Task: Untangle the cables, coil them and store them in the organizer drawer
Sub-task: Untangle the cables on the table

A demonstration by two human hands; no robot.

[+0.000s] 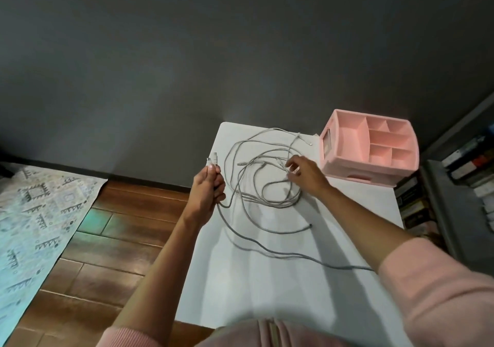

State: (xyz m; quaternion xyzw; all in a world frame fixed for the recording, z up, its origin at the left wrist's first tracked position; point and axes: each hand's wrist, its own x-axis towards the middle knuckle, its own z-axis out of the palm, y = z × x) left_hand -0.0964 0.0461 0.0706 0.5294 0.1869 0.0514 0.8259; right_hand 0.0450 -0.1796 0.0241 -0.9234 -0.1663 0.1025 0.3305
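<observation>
several tangled cables point(278, 204), left hand point(207, 189) beside them gripping plug ends point(212, 160) — right hand point(304, 171) pinching mid-tangle

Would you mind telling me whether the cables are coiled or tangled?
Tangled: the cables lie in loose, crossing loops on the table; left hand grips one end, right hand pinches a strand.

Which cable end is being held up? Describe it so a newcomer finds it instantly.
Start at the white table and go to its left edge, where the left hand makes a fist. The white plug ends stick up out of that fist. Unlike the ends lying on the tabletop around the tangle, these are lifted clear of it.
</observation>
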